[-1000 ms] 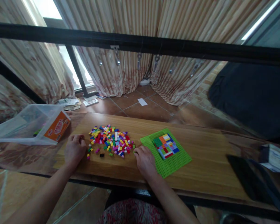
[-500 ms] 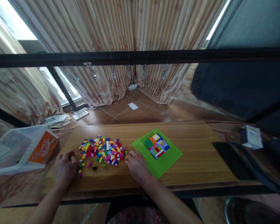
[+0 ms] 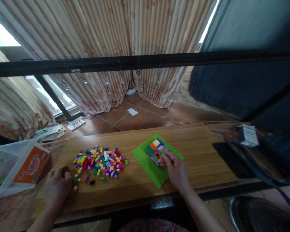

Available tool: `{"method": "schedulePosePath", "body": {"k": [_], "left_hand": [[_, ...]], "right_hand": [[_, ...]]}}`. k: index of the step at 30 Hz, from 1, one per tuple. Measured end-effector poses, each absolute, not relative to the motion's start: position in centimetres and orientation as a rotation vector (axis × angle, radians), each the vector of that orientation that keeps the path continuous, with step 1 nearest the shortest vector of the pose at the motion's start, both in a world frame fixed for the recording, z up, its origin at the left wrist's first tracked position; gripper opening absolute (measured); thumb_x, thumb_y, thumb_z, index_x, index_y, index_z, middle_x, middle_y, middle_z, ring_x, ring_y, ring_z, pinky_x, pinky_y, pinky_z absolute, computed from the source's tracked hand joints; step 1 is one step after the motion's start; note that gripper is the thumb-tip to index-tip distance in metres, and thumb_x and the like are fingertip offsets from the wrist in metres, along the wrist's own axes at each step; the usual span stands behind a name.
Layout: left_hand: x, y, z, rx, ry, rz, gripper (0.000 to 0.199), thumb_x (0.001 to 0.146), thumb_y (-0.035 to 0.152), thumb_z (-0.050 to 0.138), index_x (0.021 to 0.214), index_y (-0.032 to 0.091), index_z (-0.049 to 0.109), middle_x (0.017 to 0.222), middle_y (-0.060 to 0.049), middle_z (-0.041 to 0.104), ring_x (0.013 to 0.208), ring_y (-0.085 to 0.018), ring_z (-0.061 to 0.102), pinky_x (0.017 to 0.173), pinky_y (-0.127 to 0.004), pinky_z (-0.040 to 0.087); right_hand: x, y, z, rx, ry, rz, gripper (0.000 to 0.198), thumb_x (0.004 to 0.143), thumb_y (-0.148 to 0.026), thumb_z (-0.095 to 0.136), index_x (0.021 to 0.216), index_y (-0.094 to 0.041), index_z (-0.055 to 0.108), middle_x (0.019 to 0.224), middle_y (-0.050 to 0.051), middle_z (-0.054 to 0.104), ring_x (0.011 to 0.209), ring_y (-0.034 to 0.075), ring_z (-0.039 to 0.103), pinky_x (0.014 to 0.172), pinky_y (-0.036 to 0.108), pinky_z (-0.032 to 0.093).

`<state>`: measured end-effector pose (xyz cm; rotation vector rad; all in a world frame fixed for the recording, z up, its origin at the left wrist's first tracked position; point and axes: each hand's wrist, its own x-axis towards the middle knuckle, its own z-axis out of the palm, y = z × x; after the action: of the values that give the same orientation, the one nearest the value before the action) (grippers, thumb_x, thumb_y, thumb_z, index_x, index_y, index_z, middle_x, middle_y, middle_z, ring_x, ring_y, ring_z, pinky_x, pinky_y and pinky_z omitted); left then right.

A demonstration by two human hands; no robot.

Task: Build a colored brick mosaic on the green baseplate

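Observation:
My right hand (image 3: 175, 166) is over the green studded baseplate (image 3: 157, 178), fingers pinched together at the front right part of a flat block of coloured toy bricks (image 3: 151, 149). Whatever is between those fingertips is too small to make out. The brick block sits on the baseplate, partly covered by my fingers. At the left end of the wooden table (image 3: 125, 193), my left hand (image 3: 58, 185) rests with its fingers curled, their inner side hidden. Just right of it lies a spread pile of loose coloured bricks (image 3: 101, 161), with a black piece (image 3: 92, 182) at its near side.
A clear plastic bin with an orange label (image 3: 31, 166) stands left of the table. A black flat item with a strap (image 3: 232, 161) lies at the right end, near a small box (image 3: 248, 135). A dark metal bar (image 3: 125, 62) crosses beyond the table.
My right hand has moved right, from the edge of the brick pile to the block on the baseplate. My left hand stays beside the pile. The view has shifted slightly.

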<state>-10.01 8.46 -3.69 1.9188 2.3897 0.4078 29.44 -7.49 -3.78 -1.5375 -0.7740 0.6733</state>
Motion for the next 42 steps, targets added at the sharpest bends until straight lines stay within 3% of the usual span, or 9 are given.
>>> {"method": "schedulePosePath", "body": {"k": [10, 16, 24, 33, 42], "left_hand": [[-9.8, 8.5, -3.6, 1.912, 2.390, 0.411, 0.047, 0.086, 0.041, 0.030, 0.114, 0.020, 0.061, 0.128, -0.017, 0.054, 0.116, -0.034, 0.057, 0.095, -0.046, 0.049], [-9.8, 8.4, -3.4, 1.949, 2.362, 0.426, 0.049, 0.087, 0.037, 0.030, 0.115, 0.014, 0.063, 0.125, -0.019, 0.056, 0.117, -0.034, 0.055, 0.099, -0.045, 0.046], [-9.5, 8.3, -3.3, 1.916, 2.383, 0.420, 0.047, 0.088, 0.036, 0.031, 0.115, 0.014, 0.063, 0.126, -0.019, 0.056, 0.114, -0.033, 0.057, 0.097, -0.046, 0.048], [-9.7, 8.3, -3.8, 1.944, 2.390, 0.467, 0.041, 0.087, 0.033, 0.036, 0.112, 0.015, 0.064, 0.121, -0.016, 0.058, 0.112, -0.030, 0.057, 0.096, -0.043, 0.047], [-9.9, 8.4, -4.1, 1.928, 2.396, 0.466, 0.042, 0.088, 0.034, 0.037, 0.114, 0.014, 0.064, 0.121, -0.015, 0.058, 0.110, -0.030, 0.058, 0.094, -0.042, 0.048]], "right_hand": [[36.4, -7.0, -4.1, -2.086, -1.118, 0.258, 0.029, 0.090, -0.029, 0.050, 0.105, -0.019, 0.072, 0.101, 0.009, 0.075, 0.092, 0.023, 0.069, 0.084, 0.035, 0.052], [35.7, -5.8, -3.6, -2.316, -1.377, 0.102, 0.029, 0.094, -0.025, 0.047, 0.108, -0.021, 0.072, 0.102, 0.009, 0.075, 0.085, 0.022, 0.071, 0.077, 0.032, 0.051], [35.8, -5.0, -3.6, -2.341, -1.449, 0.129, 0.029, 0.092, -0.025, 0.050, 0.114, -0.022, 0.069, 0.098, 0.008, 0.076, 0.086, 0.022, 0.070, 0.079, 0.031, 0.049], [36.9, -5.1, -3.9, -2.198, -1.318, 0.250, 0.023, 0.085, -0.033, 0.056, 0.092, -0.021, 0.074, 0.088, 0.005, 0.077, 0.078, 0.020, 0.070, 0.073, 0.030, 0.049], [36.7, -5.1, -3.5, -2.280, -1.335, 0.172, 0.024, 0.087, -0.032, 0.056, 0.091, -0.020, 0.076, 0.089, 0.009, 0.077, 0.080, 0.022, 0.070, 0.072, 0.030, 0.048]]}}
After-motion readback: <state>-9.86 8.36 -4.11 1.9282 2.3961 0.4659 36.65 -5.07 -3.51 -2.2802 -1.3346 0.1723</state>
